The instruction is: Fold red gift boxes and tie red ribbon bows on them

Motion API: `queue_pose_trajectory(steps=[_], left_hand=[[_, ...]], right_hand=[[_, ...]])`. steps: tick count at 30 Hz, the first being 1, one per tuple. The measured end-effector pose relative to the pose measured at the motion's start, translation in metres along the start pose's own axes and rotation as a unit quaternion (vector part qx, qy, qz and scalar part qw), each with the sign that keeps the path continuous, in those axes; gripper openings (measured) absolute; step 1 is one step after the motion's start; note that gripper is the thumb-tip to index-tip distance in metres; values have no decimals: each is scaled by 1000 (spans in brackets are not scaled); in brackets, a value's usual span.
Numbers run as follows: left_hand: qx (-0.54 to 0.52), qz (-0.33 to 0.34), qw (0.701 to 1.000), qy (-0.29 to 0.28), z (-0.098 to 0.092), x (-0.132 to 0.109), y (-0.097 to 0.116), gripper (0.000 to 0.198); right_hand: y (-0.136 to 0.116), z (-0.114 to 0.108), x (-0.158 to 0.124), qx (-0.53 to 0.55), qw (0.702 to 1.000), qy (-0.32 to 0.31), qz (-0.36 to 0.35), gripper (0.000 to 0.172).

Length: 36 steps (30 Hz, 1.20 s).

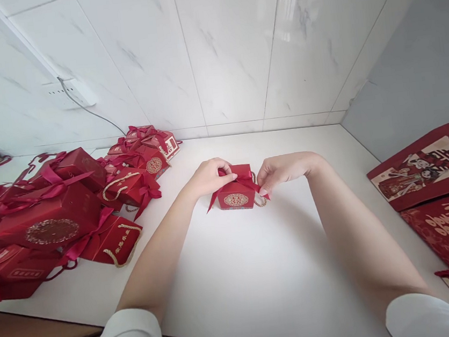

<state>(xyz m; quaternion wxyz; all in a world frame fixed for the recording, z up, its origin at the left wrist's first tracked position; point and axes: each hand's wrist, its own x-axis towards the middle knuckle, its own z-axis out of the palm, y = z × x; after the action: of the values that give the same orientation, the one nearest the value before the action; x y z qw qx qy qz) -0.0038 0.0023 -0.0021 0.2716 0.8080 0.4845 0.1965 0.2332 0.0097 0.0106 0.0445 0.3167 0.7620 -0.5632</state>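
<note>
A small red gift box [236, 199] with a round gold emblem on its front stands on the white table [236, 275]. A red ribbon [245, 177] is tied around its top, and one tail hangs at the front left corner. At the upper left of the box, my left hand [211, 176] is closed, thumb and fingers pinching the ribbon near its knot. My right hand [285, 172] pinches the ribbon's right tail between thumb and fingertips, just beside the box. A twisted gold cord handle [261, 203] shows at the box's right side, partly behind the ribbon.
Many ribboned red gift boxes [52, 220] are piled on the left. Printed red bags [427, 167] lie along the right edge. A tiled wall [228, 54] with a socket [72, 94] and cable bounds the back. An open cardboard carton [36, 336] sits at lower left.
</note>
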Motion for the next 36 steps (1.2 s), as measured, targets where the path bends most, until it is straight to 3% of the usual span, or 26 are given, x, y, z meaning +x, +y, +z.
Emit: queue_pose_trajectory(steps=[2,5,7,11,16,18,21,22,24,26,28,32,36], left_hand=[[-12,0,1000,3,-6,-2,1,24],[-66,-27,997,3,-18,-5,0,31],[-82,-47,995,5,-25,-7,-2,34],[-76,-39,996,0,-33,-9,-5,29],[-108,-24,993,-43,-28,-7,-8,29],[-126,-32,990,-50,-25,-5,-10,33],[-149,-21,988,-32,-23,-3,-14,31],[-158,-12,987,-33,-23,-3,-17,35],[-176,2,983,-55,-24,-4,-23,67],[-198,-1,976,-90,-22,-4,-31,104],[-233,-15,966,-115,-17,-3,-42,121],[-292,-25,948,-123,4,4,-65,112],[-251,-2,965,-79,27,13,-83,92]], right_hand=[[3,-3,-5,1,998,61,3,33],[6,-7,-8,44,978,201,-17,37],[7,-7,-5,76,965,248,-37,38],[9,-3,10,88,975,195,-52,41],[12,1,22,98,977,162,-99,36],[14,1,25,94,973,176,-113,33],[18,-1,30,125,945,265,-144,31],[20,-2,33,145,929,304,-156,31],[27,-4,37,180,897,368,-166,31],[36,-6,42,202,881,398,-158,33],[47,-5,49,241,871,398,-156,39],[71,4,66,354,856,340,-166,55],[89,11,79,414,822,329,-210,55]])
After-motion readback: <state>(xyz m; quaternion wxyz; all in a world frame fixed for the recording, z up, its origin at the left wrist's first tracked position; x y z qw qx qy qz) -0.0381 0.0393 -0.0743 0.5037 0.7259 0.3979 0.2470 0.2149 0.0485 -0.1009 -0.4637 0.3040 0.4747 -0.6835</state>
